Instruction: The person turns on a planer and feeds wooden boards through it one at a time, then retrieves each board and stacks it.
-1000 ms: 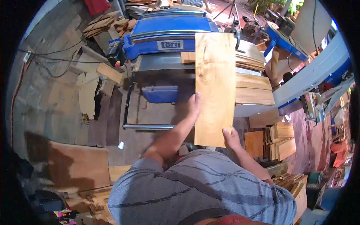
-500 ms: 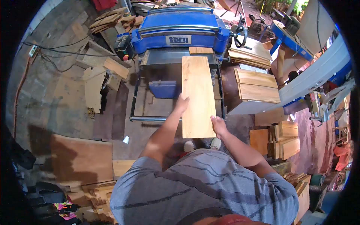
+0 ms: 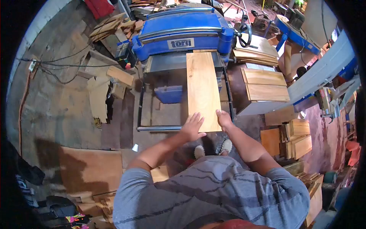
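A long pale wooden board (image 3: 204,86) lies lengthwise ahead of me. Its far end rests at the infeed bed of a blue thickness planer (image 3: 179,32). On the board's near left corner, my left hand (image 3: 193,128) lies with fingers stretched out over the top face and the thumb at the end edge. At the near right edge, my right hand (image 3: 225,120) grips the board, thumb on top and the other fingers mostly hidden. Another piece of wood (image 3: 204,50) shows beyond the board's far end, partly under the planer.
A metal roller frame (image 3: 160,128) extends from the planer towards me. Stacked boards (image 3: 267,84) stand to the right, with more boards (image 3: 295,139) lower down. Wood scraps (image 3: 99,97) and cables lie on the left floor. A white cup (image 3: 135,147) sits near a flat panel (image 3: 91,168).
The board has moved slightly forward to the planer bed. My left hand has shifted from gripping the left edge to lying flat on the near end. My right hand still holds the right edge.
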The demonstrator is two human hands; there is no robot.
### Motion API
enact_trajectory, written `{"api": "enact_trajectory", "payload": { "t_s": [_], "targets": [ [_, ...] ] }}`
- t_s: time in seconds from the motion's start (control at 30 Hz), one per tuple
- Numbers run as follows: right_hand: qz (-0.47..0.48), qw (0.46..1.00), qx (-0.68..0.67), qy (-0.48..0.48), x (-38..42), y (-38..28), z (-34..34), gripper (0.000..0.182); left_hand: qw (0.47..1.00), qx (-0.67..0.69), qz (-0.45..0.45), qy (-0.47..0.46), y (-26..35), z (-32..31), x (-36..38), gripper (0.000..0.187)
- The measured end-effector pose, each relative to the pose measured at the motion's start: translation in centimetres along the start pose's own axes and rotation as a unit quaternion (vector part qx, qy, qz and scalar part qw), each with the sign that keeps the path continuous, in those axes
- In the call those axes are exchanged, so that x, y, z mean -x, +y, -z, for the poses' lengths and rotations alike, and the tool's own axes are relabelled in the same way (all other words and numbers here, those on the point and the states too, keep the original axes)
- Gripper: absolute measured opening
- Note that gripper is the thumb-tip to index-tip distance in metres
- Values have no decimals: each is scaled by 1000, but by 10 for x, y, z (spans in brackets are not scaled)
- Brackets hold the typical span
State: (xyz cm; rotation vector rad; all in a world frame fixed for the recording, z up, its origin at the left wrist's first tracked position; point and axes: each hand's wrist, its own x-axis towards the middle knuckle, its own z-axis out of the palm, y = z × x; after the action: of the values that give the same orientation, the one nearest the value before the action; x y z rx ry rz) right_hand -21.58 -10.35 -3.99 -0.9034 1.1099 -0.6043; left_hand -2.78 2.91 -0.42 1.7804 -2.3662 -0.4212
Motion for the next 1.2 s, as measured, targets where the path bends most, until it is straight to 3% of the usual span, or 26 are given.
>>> {"api": "enact_trajectory", "payload": {
  "t_s": [0.23, 0.43, 0.57, 0.73, 0.93, 1.03, 1.17, 1.2],
  "targets": [
    [-23, 999, -27, -15, -28, 0, 7, 32, 997, 7, 71, 2, 17, 5, -48, 105],
    [-25, 998, -50, -21, -47, 5, -7, 30, 997, -14, 79, 14, 1, 0, -55, 119],
    [-10, 1000, 7, 0, -78, 24, -2, 30, 996, -20, 83, 29, -12, -12, -70, 124],
    [-31, 998, -46, 8, -73, -3, -11, 30, 996, -35, 80, 18, -15, 0, -82, 115],
    [-12, 1000, -3, 8, -91, -9, -13, 33, 993, -77, 86, 13, -10, 4, -92, 101],
    [22, 998, 61, 23, -98, -14, -13, 35, 992, -93, 79, 15, -17, 2, -102, 101],
    [-5, 999, 50, 7, -102, -34, -12, 39, 991, -118, 63, 20, -35, -3, -118, 101],
    [59, 972, 224, 40, -122, -22, -5, 40, 991, -117, 66, 12, -37, -3, -121, 102]
  ]
}}
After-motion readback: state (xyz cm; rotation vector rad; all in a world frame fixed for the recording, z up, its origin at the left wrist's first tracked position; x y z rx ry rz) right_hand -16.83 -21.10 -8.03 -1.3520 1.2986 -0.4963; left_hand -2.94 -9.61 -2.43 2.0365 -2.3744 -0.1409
